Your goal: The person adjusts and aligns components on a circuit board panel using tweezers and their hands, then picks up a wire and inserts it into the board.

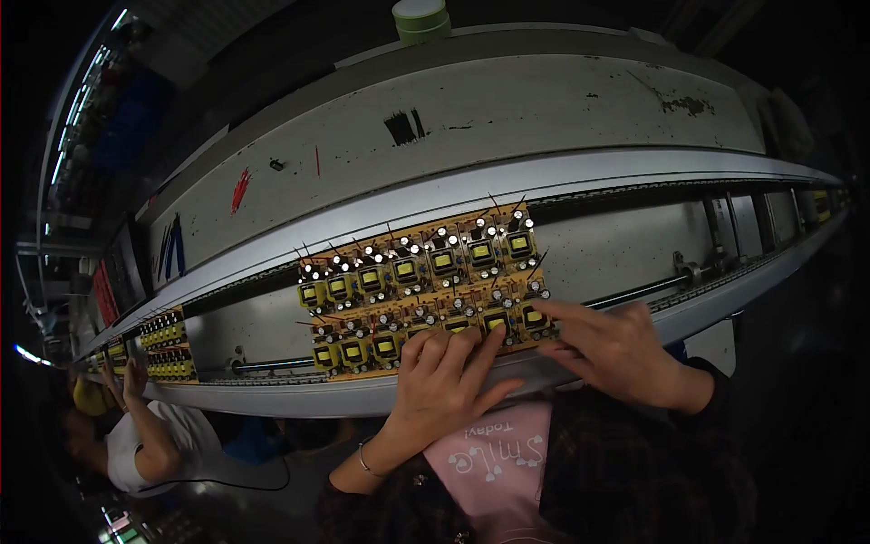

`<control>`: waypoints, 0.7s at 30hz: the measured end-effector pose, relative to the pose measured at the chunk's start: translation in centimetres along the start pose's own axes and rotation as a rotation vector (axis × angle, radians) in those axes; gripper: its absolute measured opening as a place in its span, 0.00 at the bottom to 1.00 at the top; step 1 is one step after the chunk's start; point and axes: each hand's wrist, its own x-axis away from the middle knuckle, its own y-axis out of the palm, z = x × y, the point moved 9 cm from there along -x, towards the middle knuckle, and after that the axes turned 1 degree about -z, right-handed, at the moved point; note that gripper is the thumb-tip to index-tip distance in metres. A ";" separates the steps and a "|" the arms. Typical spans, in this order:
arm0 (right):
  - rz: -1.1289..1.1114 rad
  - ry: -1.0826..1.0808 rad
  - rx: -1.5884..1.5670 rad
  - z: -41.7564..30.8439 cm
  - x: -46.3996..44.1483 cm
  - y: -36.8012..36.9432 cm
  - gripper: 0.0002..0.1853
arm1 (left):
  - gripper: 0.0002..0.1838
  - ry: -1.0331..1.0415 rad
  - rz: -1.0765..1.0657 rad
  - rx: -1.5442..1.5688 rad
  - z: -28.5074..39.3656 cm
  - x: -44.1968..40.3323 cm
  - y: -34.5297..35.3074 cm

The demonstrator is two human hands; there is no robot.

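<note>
Across the conveyor rails point(272, 370) lies a panel of circuit boards point(421, 292) in two rows, with yellow transformers, silver-topped capacitors and thin upright wires. My left hand point(449, 372) rests over the panel's near edge, its fingertips on parts of the near row, fingers apart and nothing seen in it. At the panel's near right corner is my right hand point(612, 349). Its index finger points at the last board of the near row, its thumb lies near the rail, and the fingers are apart.
Further left, a second board panel point(168, 344) sits on the conveyor, near a co-worker's raised hands point(129, 381). Beyond the rail, a grey bench point(507, 100) holds black wires point(403, 127), red wires point(240, 190) and blue-handled pliers point(175, 247). A green container point(422, 23) stands behind.
</note>
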 end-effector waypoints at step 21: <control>-0.097 -0.090 -0.055 0.6 -5.9 2.0 0.26 | 0.10 -0.062 0.317 0.062 -3.5 6.8 -4.5</control>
